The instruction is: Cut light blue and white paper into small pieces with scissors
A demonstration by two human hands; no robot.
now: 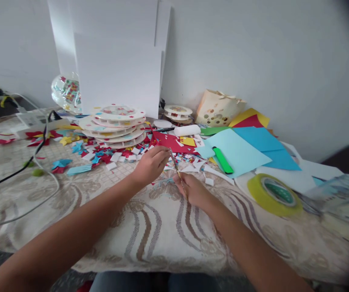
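My right hand (192,188) is closed around a thin, patterned, pen-like stick (176,167), which slants up and to the left. At its far end is my left hand (152,164), fingers bent and pressed together. Whatever these fingers hold is hidden; a narrow red strip (153,136) shows just behind them. Small white, red and blue paper scraps (122,157) lie around and beyond my left hand. Past my right hand, a green box cutter (223,160) rests on a light blue paper sheet (238,152).
Stacked white decorated rings (116,127) stand behind the scraps. A yellow tape roll (261,194) and a clear plastic container (341,198) are at the right. Cables (40,138) cross the left side. White boards (116,61) lean on the wall beside a cream gift bag (217,107).
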